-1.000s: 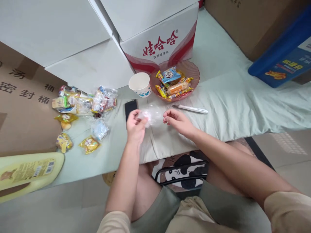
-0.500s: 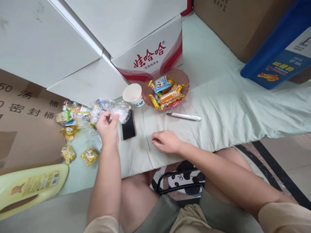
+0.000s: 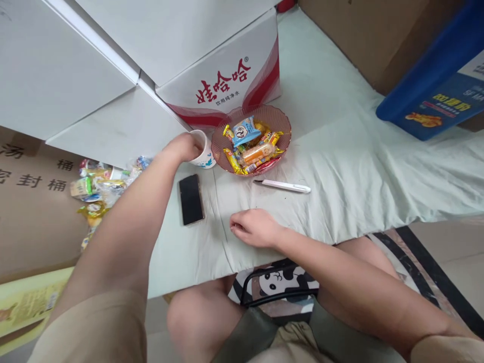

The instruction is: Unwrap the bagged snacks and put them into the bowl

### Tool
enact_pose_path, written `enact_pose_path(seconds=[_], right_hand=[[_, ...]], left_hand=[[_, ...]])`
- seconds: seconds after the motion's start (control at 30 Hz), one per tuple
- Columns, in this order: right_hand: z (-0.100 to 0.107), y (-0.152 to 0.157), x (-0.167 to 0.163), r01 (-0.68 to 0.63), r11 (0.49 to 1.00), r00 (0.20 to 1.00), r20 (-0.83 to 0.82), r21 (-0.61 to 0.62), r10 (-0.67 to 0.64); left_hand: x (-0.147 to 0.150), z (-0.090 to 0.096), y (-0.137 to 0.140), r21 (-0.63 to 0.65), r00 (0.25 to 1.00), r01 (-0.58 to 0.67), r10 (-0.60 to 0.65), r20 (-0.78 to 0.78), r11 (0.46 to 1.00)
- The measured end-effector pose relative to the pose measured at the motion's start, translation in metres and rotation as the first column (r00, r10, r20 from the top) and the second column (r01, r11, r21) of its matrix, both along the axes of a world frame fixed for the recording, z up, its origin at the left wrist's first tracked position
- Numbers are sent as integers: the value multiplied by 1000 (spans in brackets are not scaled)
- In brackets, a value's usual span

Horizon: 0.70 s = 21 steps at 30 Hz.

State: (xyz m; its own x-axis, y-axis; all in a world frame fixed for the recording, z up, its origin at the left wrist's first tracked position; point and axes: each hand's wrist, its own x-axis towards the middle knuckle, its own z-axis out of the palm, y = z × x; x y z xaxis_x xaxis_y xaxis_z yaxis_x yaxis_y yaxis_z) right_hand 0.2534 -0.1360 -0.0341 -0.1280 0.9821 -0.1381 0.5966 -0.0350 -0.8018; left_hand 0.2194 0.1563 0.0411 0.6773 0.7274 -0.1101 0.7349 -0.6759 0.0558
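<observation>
My left hand (image 3: 183, 147) reaches into the mouth of a white paper cup (image 3: 206, 157) with a blue print. Its fingers are hidden inside the cup, so I cannot see what they hold. Resting on the pale green cloth, my right hand (image 3: 255, 227) has its fingers curled in, with nothing visible in them. A pink glass bowl (image 3: 285, 136) beside the cup holds several wrapped snacks (image 3: 259, 153), among them a blue packet (image 3: 244, 132). Between the bowl and my right hand lies a white utility knife (image 3: 285, 186). A dark phone (image 3: 191, 199) lies below the cup.
Several snack packets and clear wrappers (image 3: 100, 186) lie at the left, partly behind my left arm. White cartons (image 3: 227, 88) stand behind the bowl. A blue container (image 3: 423, 101) is at the right, a yellow jug (image 3: 30, 302) at lower left. The cloth-covered surface (image 3: 340, 166) ends near my knees.
My left hand has moved up and right from the clear wrapper pile into the cup. The wrapper once in its fingers is out of sight. My right hand stays resting on the cloth.
</observation>
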Motion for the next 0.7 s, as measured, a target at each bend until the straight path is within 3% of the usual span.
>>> enact_pose_path(seconds=[0.07,0.13,0.23,0.3,0.4,0.5,0.6,0.7], right_hand=[[-3,-2,2,-10,1000,1000,-17,18,11],[-6,-6,3,-15,999,999,-33,45,17],[-10,-10,-2,-8,997,1000,8,70,8],[-11,-11,-9,-3,997,997,80,73,-3],[-13,-10,-20,-4,996,981,194,85,-13],[-14,-9,-27,-9,995,959,281,102,-20],[-14,-8,-27,-26,995,952,307,99,-6],[-12,-7,-25,-34,996,951,309,80,8]], left_hand=[[-6,13,1,36,999,16,-15,-35,999],[-24,31,1,113,999,23,-27,33,993],[-70,54,-3,183,992,-71,49,118,981],[-107,60,-7,203,984,-155,132,121,967],[-159,50,-11,199,978,-207,209,10,958],[-193,26,-6,171,972,-200,218,-93,965],[-207,3,3,178,966,-218,238,-98,959],[-207,-4,9,190,970,-213,230,-73,959]])
